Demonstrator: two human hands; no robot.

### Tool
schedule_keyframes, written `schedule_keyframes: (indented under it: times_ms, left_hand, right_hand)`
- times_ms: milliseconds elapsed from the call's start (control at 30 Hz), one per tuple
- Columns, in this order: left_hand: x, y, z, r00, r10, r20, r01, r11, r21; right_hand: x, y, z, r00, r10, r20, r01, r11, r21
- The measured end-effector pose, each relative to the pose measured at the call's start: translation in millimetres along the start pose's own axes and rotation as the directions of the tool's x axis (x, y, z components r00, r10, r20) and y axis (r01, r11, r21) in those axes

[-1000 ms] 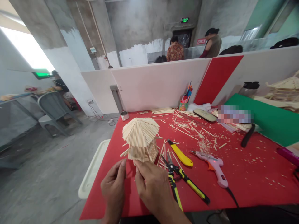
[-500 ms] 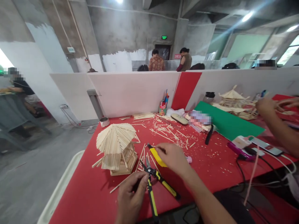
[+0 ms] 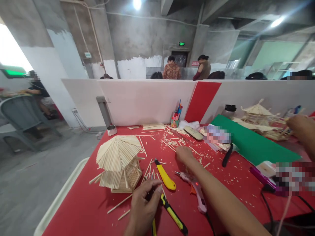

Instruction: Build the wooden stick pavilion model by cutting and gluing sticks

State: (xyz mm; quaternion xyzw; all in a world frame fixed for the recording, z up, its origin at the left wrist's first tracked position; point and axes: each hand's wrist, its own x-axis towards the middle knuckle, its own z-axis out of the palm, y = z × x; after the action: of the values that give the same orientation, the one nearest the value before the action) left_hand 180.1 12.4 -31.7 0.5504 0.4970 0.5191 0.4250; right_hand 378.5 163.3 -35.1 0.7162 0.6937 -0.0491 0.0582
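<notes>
My left hand is over the jaws of the yellow-and-black pliers, its thumb and fingers pinched together; what they hold, if anything, is too small to name. My right hand reaches among scattered stick pieces, its fingers bent and mostly hidden. Left of my left hand stands a small wooden-stick pavilion with a sloped roof. A yellow utility knife lies between my hands. Beneath my right forearm rests a pink glue gun with a red light.
Along the back of the red table are a metal cup, a pen holder and a glasses case. A green board and black-handled tool lie right. Another person's arm is at the far right.
My right hand has moved forward from above the yellow knife to the scattered sticks. The knife and glue gun now show more fully. My left hand remains pinched near the pliers, and the view has shifted slightly.
</notes>
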Motion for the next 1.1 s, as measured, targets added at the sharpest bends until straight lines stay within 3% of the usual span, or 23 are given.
schedule_keyframes:
  times_ms: [167, 267, 333, 367, 433, 500, 600, 667, 733, 800, 867, 933, 1000, 1100]
  left_hand:
    - [-3, 8, 9.5, 0.999, 0.038, 0.010, -0.038, 0.997, 0.066]
    - [-3, 15, 16.3, 0.996, 0.089, 0.029, -0.091, 0.994, 0.067]
    - [-5, 16, 19.9, 0.998, 0.051, 0.039, -0.051, 0.999, -0.005]
    - [-7, 16, 20.9, 0.999, 0.005, 0.037, -0.002, 0.998, -0.068]
    - [-12, 16, 20.2, 0.994, -0.095, 0.060, 0.106, 0.972, -0.211]
    - [-20, 17, 15.0, 0.984, -0.160, 0.083, 0.179, 0.930, -0.321]
    - [-32, 21, -0.8, 0.971, -0.219, 0.093, 0.237, 0.886, -0.399]
    - [-38, 21, -15.0, 0.955, -0.281, 0.090, 0.292, 0.858, -0.422]
    - [-39, 20, -29.8, 0.958, -0.282, 0.044, 0.278, 0.886, -0.371]
    - [-37, 16, -42.3, 0.978, -0.208, 0.009, 0.203, 0.941, -0.272]
    - [-33, 9, -49.9, 0.980, -0.197, -0.022, 0.185, 0.950, -0.249]
    - [-31, 1, -51.6, 0.981, -0.195, -0.021, 0.186, 0.958, -0.218]
    - [-31, -9, -48.7, 0.984, -0.178, 0.006, 0.177, 0.971, -0.161]
    - [-32, -20, -44.1, 0.989, -0.126, 0.075, 0.130, 0.990, -0.058]
  right_hand:
    - [-13, 26, -23, 0.999, -0.037, -0.013, 0.039, 0.980, 0.193]
    - [-55, 36, -36, 0.995, -0.094, -0.039, 0.101, 0.926, 0.364]
    - [-98, 31, -34, 0.988, -0.145, -0.056, 0.154, 0.869, 0.471]
    - [-122, 24, -29, 0.982, -0.170, -0.081, 0.186, 0.820, 0.541]
    - [-167, 2, -10, 0.959, -0.242, -0.149, 0.259, 0.526, 0.810]
    - [-201, -29, 15, 0.945, -0.295, -0.145, 0.245, 0.339, 0.908]
    - [-227, -75, 49, 0.935, -0.302, -0.187, 0.233, 0.124, 0.964]
    - [-233, -97, 59, 0.926, -0.301, -0.229, 0.254, 0.047, 0.966]
    - [-233, -108, 57, 0.912, -0.333, -0.241, 0.283, 0.082, 0.956]
    - [-229, -106, 46, 0.915, -0.332, -0.230, 0.306, 0.197, 0.931]
    - [-218, -95, 29, 0.944, -0.257, -0.207, 0.304, 0.436, 0.847]
    - [-195, -77, 12, 0.976, -0.107, -0.188, 0.190, 0.841, 0.506]
    - [-161, -59, -3, 0.986, -0.014, -0.168, 0.077, 0.925, 0.373]
    - [-102, -38, -14, 0.993, 0.075, -0.094, -0.053, 0.973, 0.223]
